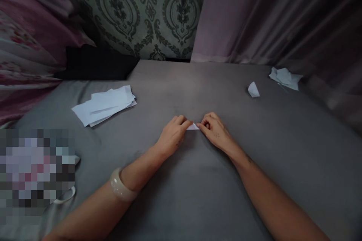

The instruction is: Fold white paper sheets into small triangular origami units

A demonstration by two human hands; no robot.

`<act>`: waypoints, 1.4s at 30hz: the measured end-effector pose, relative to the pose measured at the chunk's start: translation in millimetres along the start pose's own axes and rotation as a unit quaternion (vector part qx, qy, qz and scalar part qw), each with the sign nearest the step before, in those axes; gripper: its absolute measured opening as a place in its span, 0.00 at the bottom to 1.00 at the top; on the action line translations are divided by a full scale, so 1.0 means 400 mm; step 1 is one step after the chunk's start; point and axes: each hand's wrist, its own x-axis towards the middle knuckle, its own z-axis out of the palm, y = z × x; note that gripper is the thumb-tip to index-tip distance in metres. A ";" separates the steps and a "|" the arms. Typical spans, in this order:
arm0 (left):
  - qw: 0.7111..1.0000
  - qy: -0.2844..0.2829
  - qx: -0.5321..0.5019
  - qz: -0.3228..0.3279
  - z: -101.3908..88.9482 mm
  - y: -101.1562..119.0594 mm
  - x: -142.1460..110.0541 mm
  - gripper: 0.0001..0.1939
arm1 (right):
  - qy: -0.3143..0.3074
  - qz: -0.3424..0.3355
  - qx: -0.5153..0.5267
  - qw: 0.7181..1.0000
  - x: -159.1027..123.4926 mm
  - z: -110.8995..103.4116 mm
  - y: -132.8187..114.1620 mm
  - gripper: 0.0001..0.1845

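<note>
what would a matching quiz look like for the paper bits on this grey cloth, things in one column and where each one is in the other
Things:
1. small folded paper
2. stack of paper sheets
3. crumpled paper
4. small paper cone

Places:
A. far right, by the curtain
B. between the fingertips of the left hand and the right hand
C. left side of the grey cloth
D. right of centre, just left of the crumpled piece

Pairs: 1-B, 2-C, 3-A, 4-D

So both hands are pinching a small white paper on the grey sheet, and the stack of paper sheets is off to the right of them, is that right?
Not quite. The head view shows the stack to the left of the hands, not the right. The rest holds: left hand and right hand pinch the small paper on the grey sheet.
</note>
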 end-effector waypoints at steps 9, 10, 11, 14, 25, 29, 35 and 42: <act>0.997 0.036 -0.062 -0.006 0.015 -0.019 0.006 0.17 | 0.079 -0.107 -0.022 0.991 -0.078 0.011 -0.081 0.16; 0.997 0.037 -0.063 -0.007 0.015 -0.020 0.007 0.17 | 0.062 -0.119 -0.053 0.989 -0.088 0.016 -0.096 0.17; 0.997 0.039 -0.062 -0.010 0.015 -0.020 0.007 0.17 | 0.048 -0.121 -0.087 0.988 -0.097 0.020 -0.109 0.17; 0.997 0.040 -0.051 -0.032 0.014 -0.022 0.007 0.17 | 0.007 -0.112 -0.180 0.977 -0.113 0.028 -0.137 0.17; 0.989 0.039 -0.062 -0.131 0.021 -0.033 0.006 0.17 | -0.056 -0.109 -0.308 0.943 -0.113 0.039 -0.172 0.24; 0.980 0.033 -0.117 -0.156 0.001 -0.046 0.003 0.20 | -0.059 -0.102 -0.311 0.943 -0.098 0.031 -0.169 0.23; 0.968 0.051 -0.130 -0.207 -0.022 -0.031 -0.017 0.09 | -0.047 -0.114 -0.294 0.948 -0.094 0.030 -0.161 0.22; 0.968 0.058 -0.101 -0.222 -0.009 -0.019 -0.016 0.08 | -0.040 -0.126 -0.289 0.948 -0.095 0.034 -0.157 0.22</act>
